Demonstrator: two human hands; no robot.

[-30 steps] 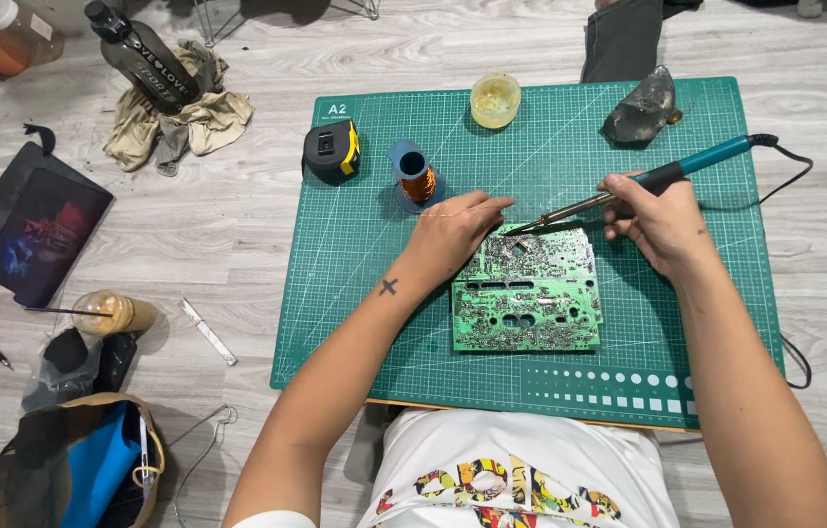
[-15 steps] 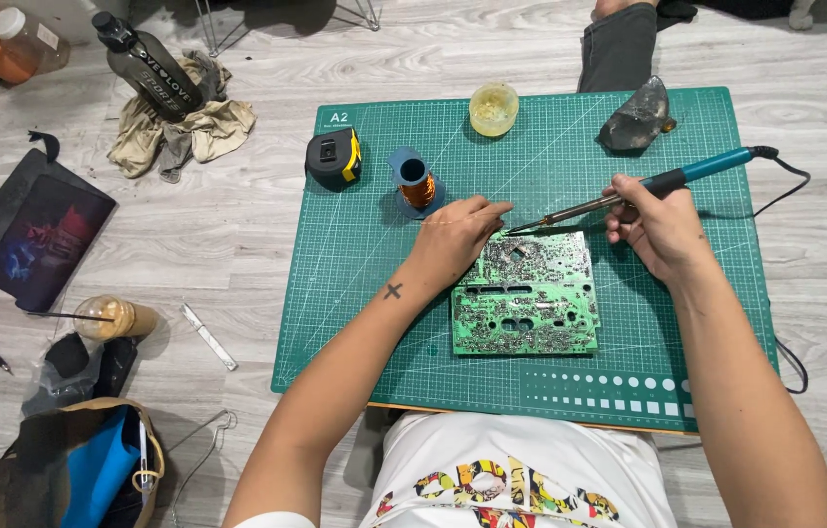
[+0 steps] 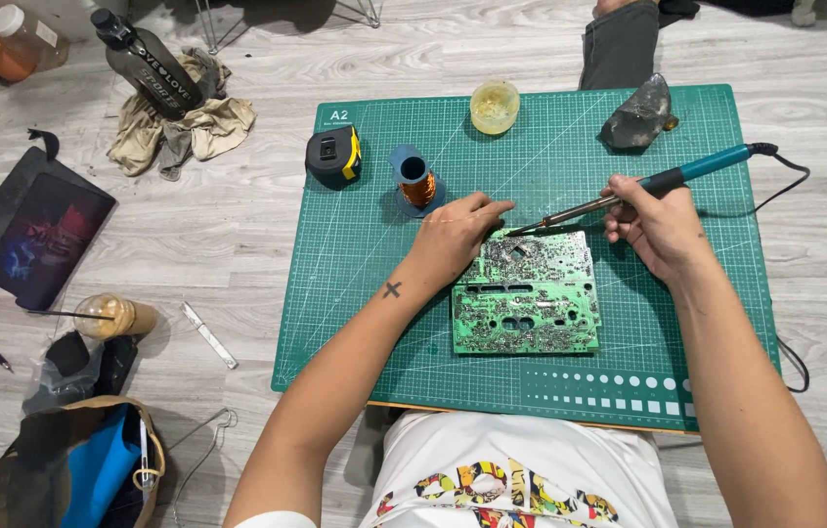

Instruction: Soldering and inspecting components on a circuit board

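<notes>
Green circuit board [image 3: 525, 303], rectangular, bristly solder side up, gridded mat [image 3: 355, 284]

I see my left hand [image 3: 453, 238] pressing the green circuit board [image 3: 526, 293] at its 10 o'clock corner; right hand [image 3: 656, 220] grips the soldering iron [image 3: 648, 186], tip touching the board's 12 o'clock edge

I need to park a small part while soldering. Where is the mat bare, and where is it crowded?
Bare: the mat left of the board below the tape measure, and the strip between the jar and the rock. Crowded: the board's top edge, where the left hand, the right hand and the iron meet.
</notes>
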